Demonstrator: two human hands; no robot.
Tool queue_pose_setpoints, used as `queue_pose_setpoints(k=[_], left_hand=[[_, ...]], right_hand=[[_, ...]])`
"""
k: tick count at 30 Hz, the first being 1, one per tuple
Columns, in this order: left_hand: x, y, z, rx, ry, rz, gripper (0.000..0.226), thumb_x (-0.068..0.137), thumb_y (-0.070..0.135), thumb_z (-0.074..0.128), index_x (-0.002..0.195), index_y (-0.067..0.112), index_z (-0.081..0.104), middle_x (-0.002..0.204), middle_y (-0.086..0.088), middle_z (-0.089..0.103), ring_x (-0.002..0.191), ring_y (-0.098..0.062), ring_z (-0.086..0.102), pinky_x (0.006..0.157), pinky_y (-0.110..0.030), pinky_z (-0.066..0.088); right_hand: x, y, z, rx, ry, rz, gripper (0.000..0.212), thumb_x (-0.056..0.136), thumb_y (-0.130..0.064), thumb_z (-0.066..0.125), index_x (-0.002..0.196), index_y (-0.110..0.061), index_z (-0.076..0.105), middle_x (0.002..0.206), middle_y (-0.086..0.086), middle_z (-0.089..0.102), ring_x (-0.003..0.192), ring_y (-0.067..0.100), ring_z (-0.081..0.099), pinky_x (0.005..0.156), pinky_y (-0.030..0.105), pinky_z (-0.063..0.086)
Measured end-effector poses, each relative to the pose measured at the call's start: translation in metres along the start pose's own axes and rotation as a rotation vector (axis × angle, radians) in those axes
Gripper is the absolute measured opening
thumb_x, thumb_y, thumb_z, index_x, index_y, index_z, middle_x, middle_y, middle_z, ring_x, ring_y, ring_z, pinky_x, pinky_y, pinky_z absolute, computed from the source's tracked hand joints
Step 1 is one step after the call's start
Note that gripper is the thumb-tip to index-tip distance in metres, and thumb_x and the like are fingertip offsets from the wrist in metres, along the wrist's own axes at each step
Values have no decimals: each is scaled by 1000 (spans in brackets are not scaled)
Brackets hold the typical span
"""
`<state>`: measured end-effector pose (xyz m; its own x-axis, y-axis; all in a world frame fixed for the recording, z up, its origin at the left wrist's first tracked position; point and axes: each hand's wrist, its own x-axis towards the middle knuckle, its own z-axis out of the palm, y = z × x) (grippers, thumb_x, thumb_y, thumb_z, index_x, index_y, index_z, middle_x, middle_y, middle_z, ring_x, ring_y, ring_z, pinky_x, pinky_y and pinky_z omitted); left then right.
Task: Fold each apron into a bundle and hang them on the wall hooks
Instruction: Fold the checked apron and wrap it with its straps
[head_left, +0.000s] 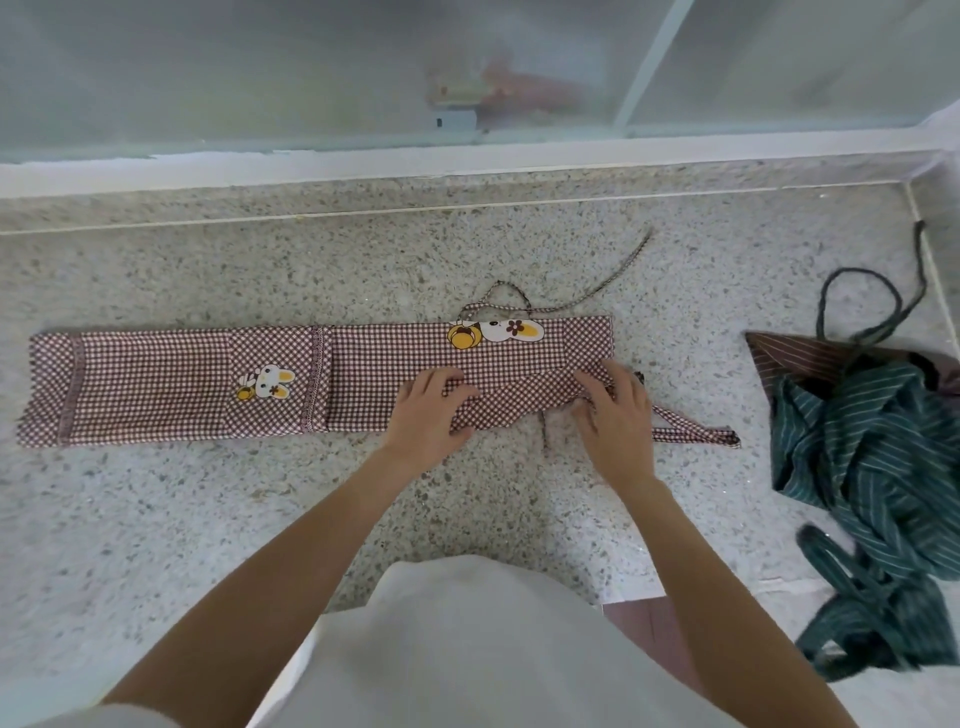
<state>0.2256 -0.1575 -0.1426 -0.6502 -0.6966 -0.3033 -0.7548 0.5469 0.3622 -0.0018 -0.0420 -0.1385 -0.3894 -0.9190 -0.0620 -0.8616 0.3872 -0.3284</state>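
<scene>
A brown-and-white checked apron (182, 384) with rabbit pictures lies folded into a long strip across the speckled stone counter (208, 519). Its thin straps (587, 296) loop out behind its right end, and a wider tie (696, 431) trails off to the right. My left hand (431, 410) lies on the strip's near edge with fingers spread and slightly bent. My right hand (613, 410) rests on the folded right end, fingers bent over the cloth. A green striped apron (872, 467) lies crumpled at the right, with a brown striped apron (795, 353) under it.
A frosted window (311, 67) with a white sill (467, 161) runs along the back of the counter. A white wall edge (930, 208) bounds the counter at the right. My white garment (467, 649) fills the bottom centre.
</scene>
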Motion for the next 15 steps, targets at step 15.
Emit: queue_pose_setpoints(k=[15], left_hand=[[-24, -29, -29, -490, 120, -12, 26, 93, 28, 54, 119, 21, 59, 119, 2, 56, 108, -10, 53, 95, -31, 44]], right_hand=[[-14, -29, -23, -62, -155, -282, 49, 84, -7, 58, 132, -14, 51, 142, 12, 43, 130, 32, 41, 105, 49, 37]])
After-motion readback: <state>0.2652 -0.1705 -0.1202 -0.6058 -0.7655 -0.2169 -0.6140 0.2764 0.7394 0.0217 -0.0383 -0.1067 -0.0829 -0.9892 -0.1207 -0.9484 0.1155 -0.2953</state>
